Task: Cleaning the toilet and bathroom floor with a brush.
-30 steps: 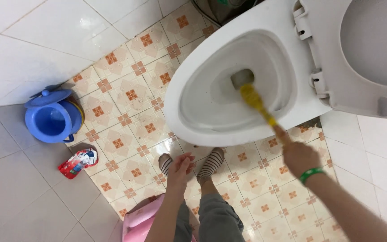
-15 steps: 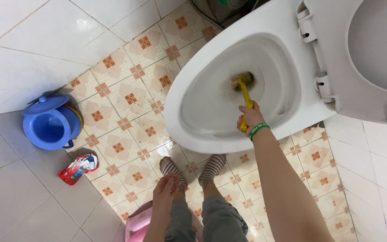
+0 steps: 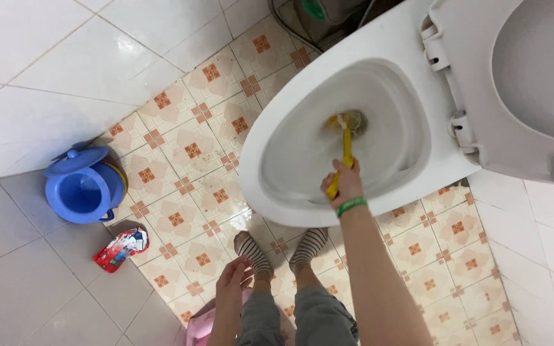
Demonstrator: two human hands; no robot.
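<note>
Yellow brush [image 3: 346,148] | gripped by right hand [image 3: 343,184] | inside toilet bowl [image 3: 302,128]

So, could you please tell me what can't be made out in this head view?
- Brush head of the yellow brush: blurred, down in the drain of the toilet bowl.
- Pink object: cut by the bottom edge, partly behind the left hand.
- Red packet: too small to identify.
- Right hand palm: faces away.
</note>
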